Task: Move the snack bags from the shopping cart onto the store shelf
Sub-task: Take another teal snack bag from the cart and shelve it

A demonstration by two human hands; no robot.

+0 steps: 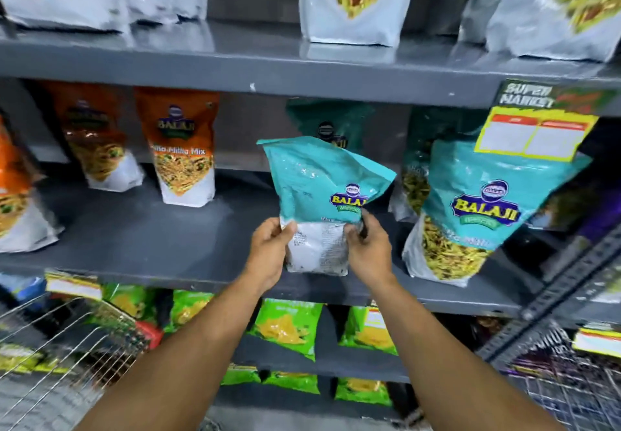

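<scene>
A teal and white Balaji snack bag (319, 195) is held upright above the front of the grey middle shelf (161, 239). My left hand (268, 249) grips its lower left edge and my right hand (368, 249) grips its lower right edge. The bag's top is folded and crumpled. A matching teal bag (470, 208) stands on the same shelf just to the right, and another teal bag (331, 121) stands behind at the back. The wire shopping cart (67, 340) shows at the lower left.
Orange Balaji mix bags (184, 151) stand at the shelf's left. White bags (353, 0) fill the upper shelf. Green snack packs (289, 326) lie on the lower shelves. A yellow price tag (534, 134) hangs at the right, above a wire rack (554, 373).
</scene>
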